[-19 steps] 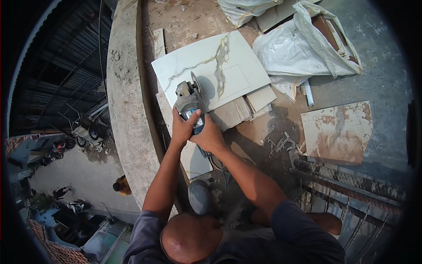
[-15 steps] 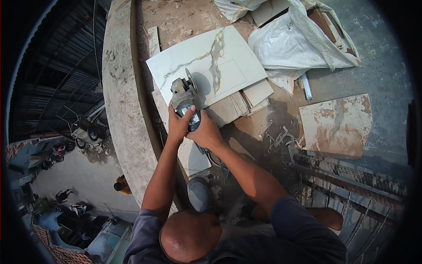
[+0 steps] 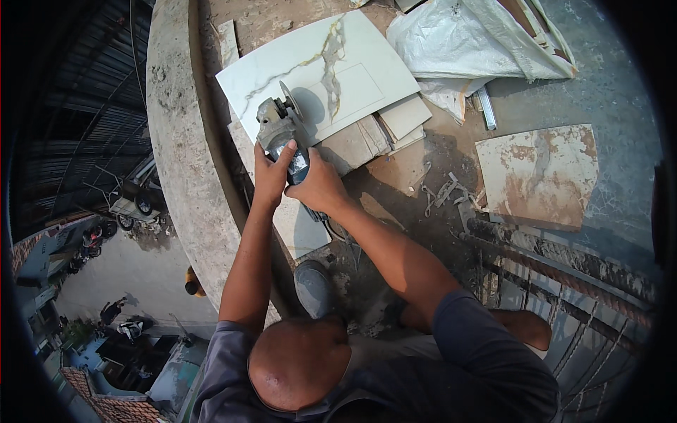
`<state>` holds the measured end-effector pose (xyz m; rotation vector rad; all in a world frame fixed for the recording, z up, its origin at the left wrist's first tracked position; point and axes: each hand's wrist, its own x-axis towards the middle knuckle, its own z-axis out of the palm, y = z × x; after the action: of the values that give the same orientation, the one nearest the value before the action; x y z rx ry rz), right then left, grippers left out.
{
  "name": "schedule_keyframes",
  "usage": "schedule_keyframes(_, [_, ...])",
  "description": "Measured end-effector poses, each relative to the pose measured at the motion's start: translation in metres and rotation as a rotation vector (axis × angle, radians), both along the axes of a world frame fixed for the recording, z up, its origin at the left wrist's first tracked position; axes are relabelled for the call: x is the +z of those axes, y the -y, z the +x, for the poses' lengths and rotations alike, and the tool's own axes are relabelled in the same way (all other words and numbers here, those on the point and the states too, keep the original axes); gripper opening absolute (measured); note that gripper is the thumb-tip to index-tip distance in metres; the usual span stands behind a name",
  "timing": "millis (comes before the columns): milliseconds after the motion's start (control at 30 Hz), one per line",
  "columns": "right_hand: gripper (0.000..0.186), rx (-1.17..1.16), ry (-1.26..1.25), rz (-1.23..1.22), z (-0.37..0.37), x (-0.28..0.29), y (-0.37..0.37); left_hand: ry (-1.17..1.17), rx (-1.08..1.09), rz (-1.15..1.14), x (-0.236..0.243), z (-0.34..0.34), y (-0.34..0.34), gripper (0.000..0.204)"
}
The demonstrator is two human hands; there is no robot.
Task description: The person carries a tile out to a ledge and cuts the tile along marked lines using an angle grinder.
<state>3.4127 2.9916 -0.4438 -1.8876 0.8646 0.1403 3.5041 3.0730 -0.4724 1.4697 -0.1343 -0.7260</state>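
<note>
Bright daylight falls from the left, casting a rounded shadow of the grinder disc [image 3: 292,103] onto the marble-patterned tile [image 3: 321,67]. The white sack [image 3: 462,42] shines palely; the corrugated metal sheeting [image 3: 84,106] sits dim. Fisheye distortion bows the concrete ledge [image 3: 173,120], and black vignetting swallows the corners. Nearby detail looks sharp.

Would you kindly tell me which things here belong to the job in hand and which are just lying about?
Apparently in use:
angle grinder, held by left hand and right hand
veined white tile with a rectangular outline

Apparently just lying about:
white sack
stained tile
metal strip
</note>
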Motion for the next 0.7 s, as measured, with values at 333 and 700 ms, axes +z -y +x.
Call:
schedule_keyframes(333, [0.069,-0.015,0.025,-0.042,-0.0035,-0.0030,-0.0021,-0.004,0.012,-0.013,0.0010,-0.0038,0.0003,0.058])
schedule_keyframes(700, [0.063,-0.002,0.015,0.023,-0.0073,0.0014,-0.0010,-0.005,0.008,-0.013,0.0013,-0.0074,-0.0019,0.059])
